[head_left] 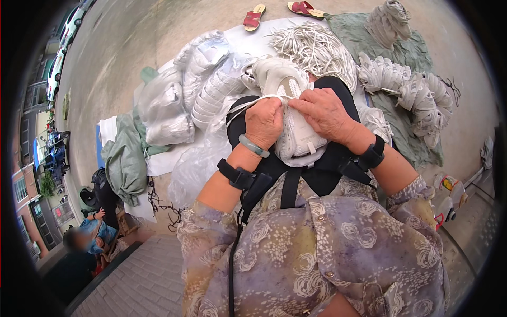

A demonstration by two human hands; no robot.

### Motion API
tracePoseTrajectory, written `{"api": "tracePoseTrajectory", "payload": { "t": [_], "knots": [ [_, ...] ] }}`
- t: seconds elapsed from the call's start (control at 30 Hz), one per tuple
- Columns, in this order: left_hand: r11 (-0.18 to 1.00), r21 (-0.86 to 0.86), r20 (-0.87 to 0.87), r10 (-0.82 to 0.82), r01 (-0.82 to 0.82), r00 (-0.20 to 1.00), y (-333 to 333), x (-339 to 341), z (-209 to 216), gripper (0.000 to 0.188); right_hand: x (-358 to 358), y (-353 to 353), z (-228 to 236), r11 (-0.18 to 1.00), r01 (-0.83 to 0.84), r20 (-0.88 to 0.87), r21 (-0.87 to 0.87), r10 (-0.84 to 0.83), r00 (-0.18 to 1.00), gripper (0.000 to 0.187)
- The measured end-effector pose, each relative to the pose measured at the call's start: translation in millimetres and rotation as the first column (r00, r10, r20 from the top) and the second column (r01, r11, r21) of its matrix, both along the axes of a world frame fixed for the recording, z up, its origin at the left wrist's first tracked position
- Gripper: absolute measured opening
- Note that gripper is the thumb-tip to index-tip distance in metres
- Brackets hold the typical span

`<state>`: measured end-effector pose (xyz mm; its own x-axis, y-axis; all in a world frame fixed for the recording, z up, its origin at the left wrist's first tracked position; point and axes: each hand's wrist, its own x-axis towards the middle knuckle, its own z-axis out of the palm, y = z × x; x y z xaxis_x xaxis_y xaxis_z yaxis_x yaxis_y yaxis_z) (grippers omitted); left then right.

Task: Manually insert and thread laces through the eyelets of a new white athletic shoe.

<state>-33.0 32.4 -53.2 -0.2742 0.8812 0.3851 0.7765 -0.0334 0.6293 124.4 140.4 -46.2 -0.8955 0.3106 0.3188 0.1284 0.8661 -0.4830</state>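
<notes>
A white shoe upper [300,132] rests on my lap, its heel end toward me and its tongue end away. Across its eyelets runs a white shoelace [244,107], with a loose end trailing off to the left. My left hand [265,121] is closed in a fist around the lace at the left side of the upper. On the other side, my right hand [328,113] pinches the lace over the upper's middle, index finger and thumb close together. The fingertips hide the exact spot where the lace enters.
A heap of white shoelaces [317,50] lies beyond my knees. Plastic-wrapped stacks of white uppers [203,79] stand at left; more stacked uppers [422,98] lie on a green cloth [409,140] at right. Red sandals [254,18] sit at the far edge. Another person [97,230] is at lower left.
</notes>
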Motion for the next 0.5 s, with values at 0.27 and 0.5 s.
{"api": "tracePoseTrajectory", "payload": {
  "t": [0.27,0.5],
  "knots": [
    [0.876,-0.446,0.043,0.225,-0.183,0.973,6,1,26,0.029,1,0,-4,0.993,0.043,0.017,-0.105,-0.041,0.999,0.027],
    [0.943,-0.331,-0.104,-0.06,0.023,0.993,-13,12,39,0.06,-10,10,1,0.953,0.09,0.148,-0.291,-0.048,0.988,0.019]
  ]
}}
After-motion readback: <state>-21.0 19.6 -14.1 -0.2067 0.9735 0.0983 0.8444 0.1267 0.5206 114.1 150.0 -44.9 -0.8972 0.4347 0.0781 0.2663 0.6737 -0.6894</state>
